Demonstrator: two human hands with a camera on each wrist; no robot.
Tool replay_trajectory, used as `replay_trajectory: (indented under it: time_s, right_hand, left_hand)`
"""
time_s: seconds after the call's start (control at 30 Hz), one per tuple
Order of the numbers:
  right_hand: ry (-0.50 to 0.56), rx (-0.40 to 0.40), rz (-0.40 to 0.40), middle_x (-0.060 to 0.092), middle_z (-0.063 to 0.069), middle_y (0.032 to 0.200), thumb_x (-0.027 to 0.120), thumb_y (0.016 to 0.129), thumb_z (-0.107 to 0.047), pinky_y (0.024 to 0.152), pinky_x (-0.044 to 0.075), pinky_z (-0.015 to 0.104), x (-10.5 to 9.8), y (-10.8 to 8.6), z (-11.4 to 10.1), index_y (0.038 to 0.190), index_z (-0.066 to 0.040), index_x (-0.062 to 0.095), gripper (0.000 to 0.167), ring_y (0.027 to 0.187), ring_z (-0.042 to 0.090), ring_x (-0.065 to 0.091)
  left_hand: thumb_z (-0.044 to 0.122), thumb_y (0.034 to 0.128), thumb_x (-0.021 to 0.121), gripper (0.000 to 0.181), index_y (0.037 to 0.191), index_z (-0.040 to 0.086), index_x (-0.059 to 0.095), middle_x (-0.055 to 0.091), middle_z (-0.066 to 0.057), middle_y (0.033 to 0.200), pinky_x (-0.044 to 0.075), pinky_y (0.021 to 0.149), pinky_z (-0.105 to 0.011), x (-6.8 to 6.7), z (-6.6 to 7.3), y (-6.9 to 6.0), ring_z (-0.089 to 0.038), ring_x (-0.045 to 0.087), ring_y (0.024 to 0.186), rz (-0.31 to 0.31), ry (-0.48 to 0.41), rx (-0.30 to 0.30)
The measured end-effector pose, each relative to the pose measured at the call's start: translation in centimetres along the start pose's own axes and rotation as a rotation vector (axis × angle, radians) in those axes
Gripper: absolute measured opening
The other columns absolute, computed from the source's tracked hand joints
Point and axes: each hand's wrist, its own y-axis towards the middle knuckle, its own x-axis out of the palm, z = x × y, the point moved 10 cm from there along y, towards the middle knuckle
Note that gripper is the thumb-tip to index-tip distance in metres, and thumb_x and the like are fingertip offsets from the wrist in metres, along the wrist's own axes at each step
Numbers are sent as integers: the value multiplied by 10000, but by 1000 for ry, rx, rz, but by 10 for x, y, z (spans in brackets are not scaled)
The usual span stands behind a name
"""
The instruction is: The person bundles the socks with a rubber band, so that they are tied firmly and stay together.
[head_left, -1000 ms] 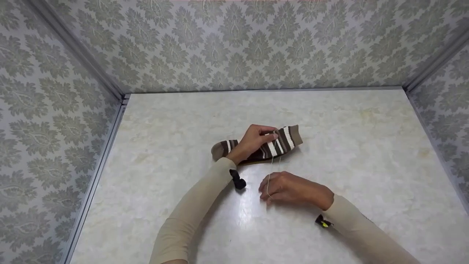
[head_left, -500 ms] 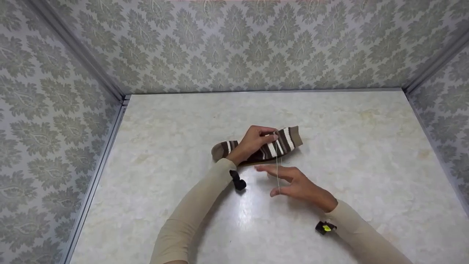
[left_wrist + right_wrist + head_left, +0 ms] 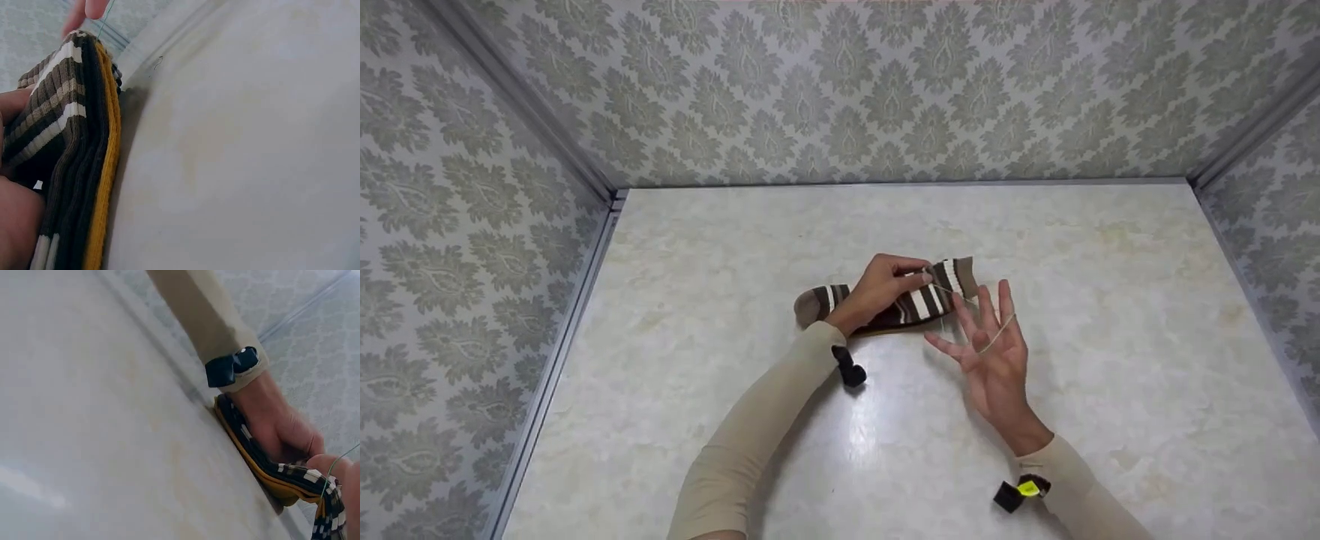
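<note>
A stacked bundle of socks (image 3: 926,304) lies on the table, its top one striped brown, grey and white. Dark layers and a mustard-yellow sock (image 3: 112,121) show along the edge in the left wrist view. My left hand (image 3: 881,287) grips the bundle at its middle, thumb and fingertips pinching the striped fabric. To the right, my right hand (image 3: 996,367) is raised with palm up and fingers spread. A thin pale thread (image 3: 999,331) crosses those fingers and runs to the socks near my left fingertips. In the right wrist view the thread (image 3: 337,461) looks green.
A pale marbled tabletop (image 3: 697,262) surrounds the bundle. Patterned panels (image 3: 840,90) stand at its back and both sides. Each wrist carries a small black camera (image 3: 849,367) on a beige sleeve.
My right hand has uncurled, turned palm up and moved up and right beside the sock cuff. The thread now stretches across its spread fingers. My left hand stays put on the socks.
</note>
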Motion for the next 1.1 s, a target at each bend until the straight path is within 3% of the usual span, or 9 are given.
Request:
replay_trajectory:
  time_s: [0.13,0.3,0.47,0.57,0.67,0.9,1.1]
  right_hand:
    - [99,63,158,-114,133,1843,336,1045,194,1033,535,713,-9,-7,4,1783,-249,-51,945,1686,451,54]
    - [137,165,291,-102,207,1825,370,1166,-14,1063,519,706,-20,-23,16,1775,-175,-73,771,1675,466,105]
    - [124,241,246,-7,252,1815,364,1211,-159,1077,535,657,-13,-32,31,1748,-15,20,654,1597,506,336]
    - [137,258,191,0,271,1813,356,1217,-162,1064,542,660,-5,-32,36,1702,85,184,571,1514,495,483]
    - [118,282,165,41,296,1803,374,1212,-123,1045,547,672,0,-31,41,1657,122,307,513,1477,483,533]
    - [-5,344,224,286,332,1737,393,1193,-49,1004,564,674,-10,-32,48,1649,164,281,515,1439,479,572]
    - [-28,402,284,352,338,1698,429,1212,-230,999,587,619,-26,-28,52,1609,196,298,597,1320,457,679]
  left_hand:
    - [180,1071,752,290,1344,95,798,807,-3,1248,562,856,-296,0,-1,0,-108,678,882,5,16,-12]
    - [183,1072,749,324,1375,70,775,813,-27,1221,532,789,-282,3,1,1,-95,604,772,-13,51,-15]
    - [166,1061,759,304,1347,67,791,821,-36,1181,530,777,-270,4,2,2,-80,602,759,-15,69,3]
    - [153,1054,766,285,1321,64,805,824,-38,1173,534,782,-265,4,1,2,-77,610,769,-9,77,8]
    - [145,1043,777,279,1306,60,811,823,-40,1196,555,826,-262,3,1,2,-76,662,833,0,80,11]
    - [156,1052,773,304,1338,53,790,797,-67,1289,589,939,-304,3,1,-1,-136,747,1091,1,98,11]
    - [152,1045,784,298,1328,61,798,800,-70,1279,599,966,-327,0,-1,-1,-167,753,1130,11,52,2]
